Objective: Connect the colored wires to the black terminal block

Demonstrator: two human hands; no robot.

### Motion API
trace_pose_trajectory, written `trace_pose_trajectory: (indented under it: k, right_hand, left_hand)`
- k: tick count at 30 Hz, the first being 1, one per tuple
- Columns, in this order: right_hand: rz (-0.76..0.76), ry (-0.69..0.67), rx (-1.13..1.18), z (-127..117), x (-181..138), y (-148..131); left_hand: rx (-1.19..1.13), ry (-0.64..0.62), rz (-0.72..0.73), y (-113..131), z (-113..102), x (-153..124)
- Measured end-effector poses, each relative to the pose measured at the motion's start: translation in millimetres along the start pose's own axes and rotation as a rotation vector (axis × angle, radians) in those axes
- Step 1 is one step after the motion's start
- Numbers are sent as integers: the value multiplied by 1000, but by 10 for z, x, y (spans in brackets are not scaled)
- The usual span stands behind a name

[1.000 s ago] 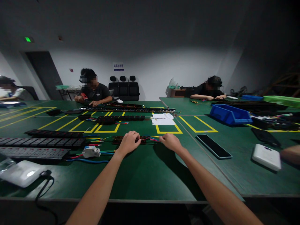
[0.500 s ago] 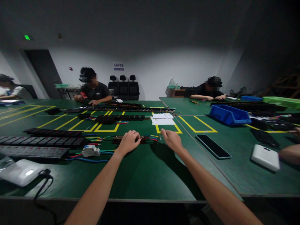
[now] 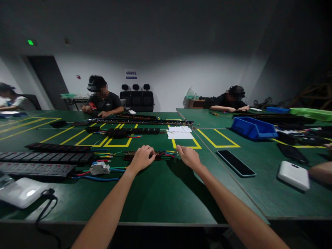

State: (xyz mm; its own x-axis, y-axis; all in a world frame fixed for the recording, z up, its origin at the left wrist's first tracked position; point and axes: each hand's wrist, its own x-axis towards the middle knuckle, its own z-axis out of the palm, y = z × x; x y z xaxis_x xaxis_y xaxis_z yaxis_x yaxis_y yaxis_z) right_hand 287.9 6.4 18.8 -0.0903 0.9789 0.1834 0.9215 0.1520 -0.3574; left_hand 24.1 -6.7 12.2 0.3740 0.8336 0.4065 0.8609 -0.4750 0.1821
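Observation:
My left hand [image 3: 142,158] is curled over a short dark strip [image 3: 127,156] with copper-coloured bars, lying on the green table. Red, blue, green and yellow wires [image 3: 166,154] run from its right end, tipped with metal terminals. At those tips is my right hand [image 3: 190,156], fingers bent and thumb toward the wires; what its fingers hold, if anything, is hidden. To the left, a white circuit breaker [image 3: 100,168] is joined to thick coloured wires beside long grey socket strips [image 3: 38,169].
A phone [image 3: 236,163], a white box-like device [image 3: 294,175] and a blue bin [image 3: 254,127] are on the right. White papers [image 3: 180,132] and more strips [image 3: 132,131] lie farther back. Several people sit around the table. A white device [image 3: 26,192] with a black cable is front left.
My right hand has shifted very slightly toward the wire tips. My left hand stays on the strip. The view has tilted a little.

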Motion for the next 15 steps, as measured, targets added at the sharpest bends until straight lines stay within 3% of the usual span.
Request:
trace_pose_trajectory:
  k: [5, 12, 15]
  right_hand:
    - [-13, -129, -58, 48, -9, -8]
    - [8, 90, -56, -4, -7, -22]
    - [5, 28, -96, 21, 3, -12]
  left_hand:
    - [10, -1, -3, 17, -4, -2]
    - [8, 41, -11, 33, 2, -3]
    - [0, 28, 0, 29, 3, -5]
